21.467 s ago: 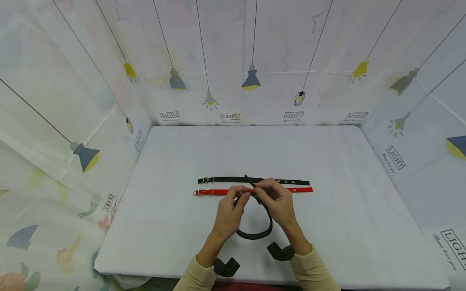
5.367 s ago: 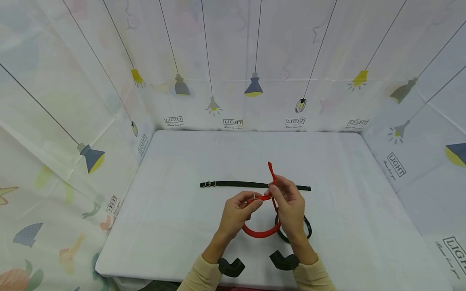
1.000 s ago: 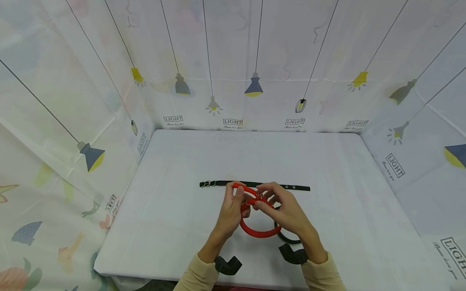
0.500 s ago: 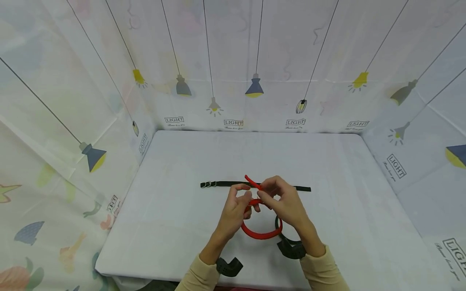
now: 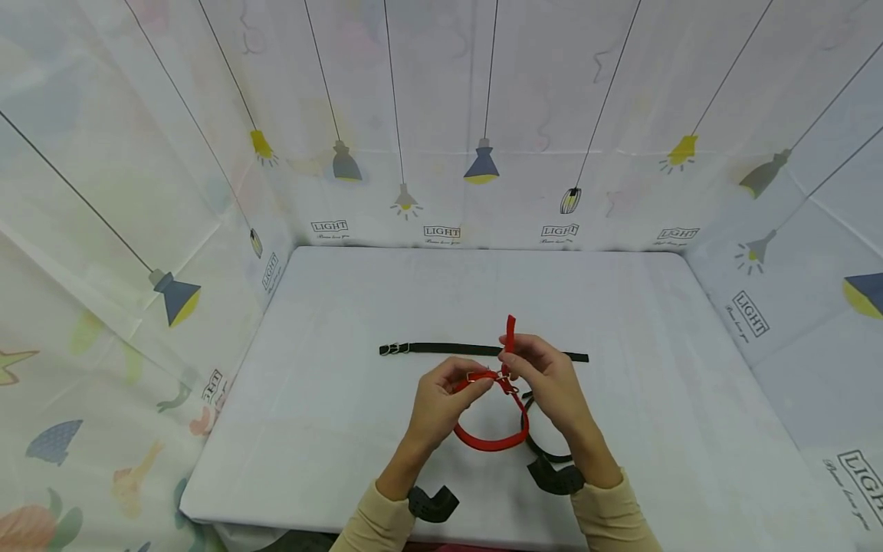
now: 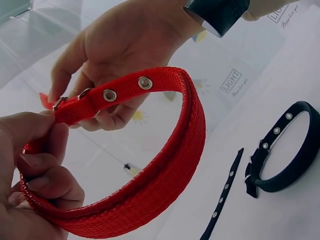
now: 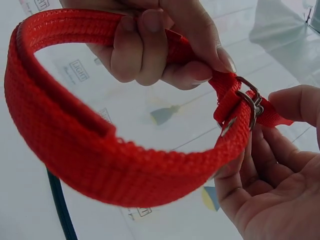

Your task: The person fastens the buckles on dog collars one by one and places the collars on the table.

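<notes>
A red collar (image 5: pixel 491 445) of webbing, bent into a ring, is held up above the table between both hands. The left hand (image 5: pixel 441 395) pinches it beside the metal buckle (image 7: pixel 250 97), its fingers curled round the band. Between thumb and fingers, the right hand (image 5: pixel 552 379) grips the strap's free end (image 5: pixel 510 331), which sticks up past the fingertips. Metal eyelets (image 6: pixel 145 83) show along the strap in the left wrist view. Behind the hands lies a straight black collar (image 5: pixel 448 348). A black collar fastened into a loop (image 6: pixel 300 160) rests by the right forearm, partly hidden in the head view.
The white-covered table (image 5: pixel 331 445) stretches out round the hands. Printed curtains (image 5: pixel 441 92) hang at its back and sides. Both wrists wear black bands (image 5: pixel 433 504).
Over the last second the red strap's end swings from leftward to upright, pulled by the right hand. Much earlier the hands held a black collar and the red one lay flat.
</notes>
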The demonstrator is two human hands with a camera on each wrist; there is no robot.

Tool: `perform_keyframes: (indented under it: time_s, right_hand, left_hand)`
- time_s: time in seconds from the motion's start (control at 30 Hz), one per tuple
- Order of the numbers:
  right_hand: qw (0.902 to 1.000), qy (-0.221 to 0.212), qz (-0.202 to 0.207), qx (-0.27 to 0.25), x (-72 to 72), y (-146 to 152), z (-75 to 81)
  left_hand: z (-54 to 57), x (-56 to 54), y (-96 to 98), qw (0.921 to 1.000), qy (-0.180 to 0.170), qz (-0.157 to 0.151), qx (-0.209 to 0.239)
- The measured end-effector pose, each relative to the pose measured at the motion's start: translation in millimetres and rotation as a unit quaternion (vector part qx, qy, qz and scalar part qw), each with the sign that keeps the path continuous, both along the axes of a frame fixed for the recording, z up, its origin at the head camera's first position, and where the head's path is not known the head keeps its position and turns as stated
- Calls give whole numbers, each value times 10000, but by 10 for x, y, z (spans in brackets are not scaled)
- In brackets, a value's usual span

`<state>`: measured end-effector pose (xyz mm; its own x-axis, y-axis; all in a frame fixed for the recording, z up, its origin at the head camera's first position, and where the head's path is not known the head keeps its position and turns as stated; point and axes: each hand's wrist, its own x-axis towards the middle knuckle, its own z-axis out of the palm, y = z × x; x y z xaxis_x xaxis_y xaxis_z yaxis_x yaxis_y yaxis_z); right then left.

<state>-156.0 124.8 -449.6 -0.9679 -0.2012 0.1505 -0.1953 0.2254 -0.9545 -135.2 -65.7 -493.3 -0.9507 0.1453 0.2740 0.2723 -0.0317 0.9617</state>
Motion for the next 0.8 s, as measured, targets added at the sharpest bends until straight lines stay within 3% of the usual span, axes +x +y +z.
perform_keyframes:
  time_s: [0.13,0.37,0.6,0.8]
  right_hand:
    - [9996,-43,1,-266,-3,27,-37]
    - [9981,-99,204,-576,10,64,-75]
    - [9986,-72,205,-482,23,69,-71]
    - [9987,-11,225,-467,24,61,-69]
  left_hand:
    - [0,4,-2,9998,114,90,-112]
    - [6,3,3,9998,163,-13,-66]
    - [-1,-9,0,9984,508,-92,-236]
    - [-24,-13,-2,9976,534,-176,-411]
